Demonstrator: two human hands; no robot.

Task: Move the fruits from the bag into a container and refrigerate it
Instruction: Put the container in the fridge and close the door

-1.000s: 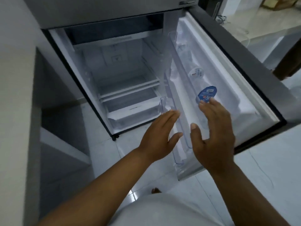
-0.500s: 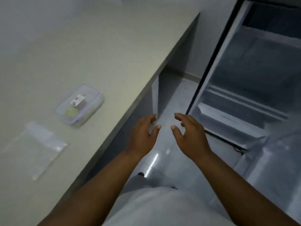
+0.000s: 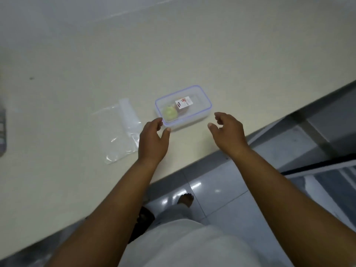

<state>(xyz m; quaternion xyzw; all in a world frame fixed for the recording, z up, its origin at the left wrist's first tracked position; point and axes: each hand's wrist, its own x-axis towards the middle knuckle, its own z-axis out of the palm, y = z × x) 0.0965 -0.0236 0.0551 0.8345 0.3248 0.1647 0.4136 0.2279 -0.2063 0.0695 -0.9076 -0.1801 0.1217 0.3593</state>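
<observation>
An empty clear bag (image 3: 123,130) is seen flat on the counter (image 3: 212,45) at nine o'clock of the lidded container (image 3: 183,107), where a green fruit (image 3: 170,113) is held. The left hand (image 3: 153,140) is spread at its seven o'clock corner, the right hand (image 3: 228,132) spread at four o'clock, nothing gripped. Pickup is judged the step in hand; a grasp from both sides is called for next

A clear rectangular container (image 3: 183,107) with a blue-rimmed lid closed on it sits flat on the bench (image 3: 212,54) near its edge, holding a pale green fruit (image 3: 170,113). Just left lies an empty clear zip bag (image 3: 120,130), flat.
</observation>
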